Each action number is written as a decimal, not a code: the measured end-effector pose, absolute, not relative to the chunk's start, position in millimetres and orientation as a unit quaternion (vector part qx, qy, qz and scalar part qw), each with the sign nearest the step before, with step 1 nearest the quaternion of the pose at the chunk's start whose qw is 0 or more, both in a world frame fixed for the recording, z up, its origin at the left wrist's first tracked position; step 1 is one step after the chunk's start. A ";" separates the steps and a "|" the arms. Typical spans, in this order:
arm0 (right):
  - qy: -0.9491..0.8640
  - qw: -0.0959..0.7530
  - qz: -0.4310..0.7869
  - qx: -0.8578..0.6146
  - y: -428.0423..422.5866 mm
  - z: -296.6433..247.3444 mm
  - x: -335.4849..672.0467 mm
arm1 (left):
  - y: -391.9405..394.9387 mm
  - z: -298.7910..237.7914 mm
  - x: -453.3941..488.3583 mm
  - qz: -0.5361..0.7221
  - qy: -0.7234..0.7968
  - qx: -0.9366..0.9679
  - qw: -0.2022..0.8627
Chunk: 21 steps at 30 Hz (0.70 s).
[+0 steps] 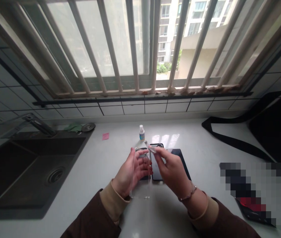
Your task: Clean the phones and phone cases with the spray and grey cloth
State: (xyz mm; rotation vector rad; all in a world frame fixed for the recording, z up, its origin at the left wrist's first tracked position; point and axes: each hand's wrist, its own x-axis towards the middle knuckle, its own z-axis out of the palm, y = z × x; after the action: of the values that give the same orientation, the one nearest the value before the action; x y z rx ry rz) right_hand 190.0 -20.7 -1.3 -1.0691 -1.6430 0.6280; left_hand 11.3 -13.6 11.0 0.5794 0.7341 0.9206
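Observation:
My left hand (138, 167) is closed around a clear phone case (140, 191), gripping it by its long edges with the fingers behind the see-through plastic. Between the thumb and fingers of my right hand (171, 163) is a small, thin whitish piece (151, 149), whose kind I cannot make out. It is near the case's upper right corner. On the counter below lies a dark phone (144, 178), partly hidden by my left hand. Beside it lies another phone (156, 172), and a larger dark flat device (183, 162) is partly covered by my right hand.
A small white-capped bottle (141, 134) stands behind the phones on the white counter (100, 185). Left are a pink paper note (105, 136) and a dark sink (31, 172) with a faucet (40, 125). On the right lies a black strap (232, 137); a barred window is ahead.

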 end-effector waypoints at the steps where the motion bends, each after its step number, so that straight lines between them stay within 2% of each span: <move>1: -0.733 0.490 0.222 -0.415 -22.6 -4.6 186.7 | -14.2 9.4 12.4 0.430 0.336 0.271 0.793; 4: -0.808 0.443 0.142 -0.363 -26.1 -13.7 176.6 | -14.9 5.6 15.7 0.455 0.330 0.261 0.785; 8: -0.832 0.418 0.124 -0.342 -29.7 -11.7 170.5 | -13.1 3.1 15.9 0.503 0.369 0.241 0.744; 15: -0.861 0.392 0.168 -0.277 -38.8 -0.7 166.5 | -6.0 4.4 3.2 0.539 0.422 0.241 0.688; 21: -0.851 0.359 0.274 -0.269 -43.8 2.0 168.3 | -4.0 12.0 0.4 0.563 0.436 0.220 0.667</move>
State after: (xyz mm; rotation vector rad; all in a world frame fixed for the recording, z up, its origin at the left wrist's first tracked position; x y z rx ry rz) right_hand 168.3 -43.8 2.0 -0.6935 -2.1937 0.7056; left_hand 0.4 -4.0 12.0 0.4969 0.9848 1.2698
